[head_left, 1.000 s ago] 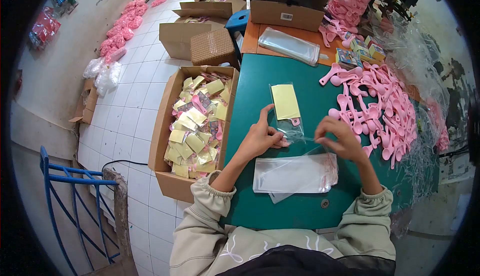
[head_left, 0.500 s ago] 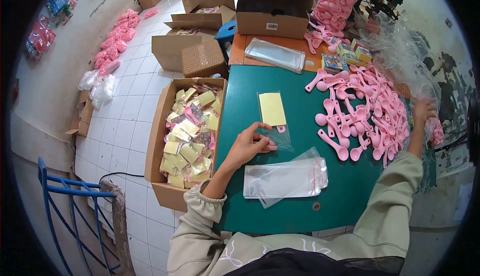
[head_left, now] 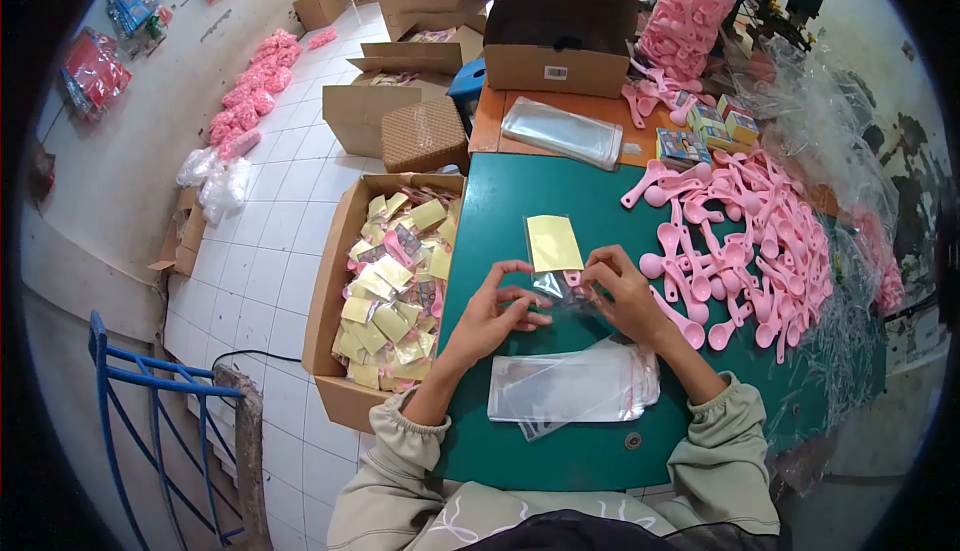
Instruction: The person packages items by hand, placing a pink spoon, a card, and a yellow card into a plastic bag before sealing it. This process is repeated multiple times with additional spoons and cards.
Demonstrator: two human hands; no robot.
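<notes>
A clear plastic bag [head_left: 549, 283] lies flat on the green table, with a pale yellow card [head_left: 554, 243] inside it. The pink end of a spoon handle [head_left: 573, 277] shows just below the card. My left hand [head_left: 497, 317] is at the bag's lower left, its fingers curved and apart. At the lower right, my right hand [head_left: 624, 297] has its fingers bent together on the bag's edge, and the fingertips are partly hidden. Closer to me lies a stack of clear bags [head_left: 560, 386], the top one askew.
Pink spoons [head_left: 755, 251] form a big pile on the right. At the left, a cardboard box [head_left: 325, 351] holds many packed cards and spoons. More clear bags [head_left: 562, 131] lie at the back, before an open carton [head_left: 555, 66]. Small boxes [head_left: 683, 147] stand nearby.
My right hand has come from the plastic wrap at the far right to the bag's lower right edge. My left hand stays beside the bag, its fingers spread wider. The view has shifted slightly.
</notes>
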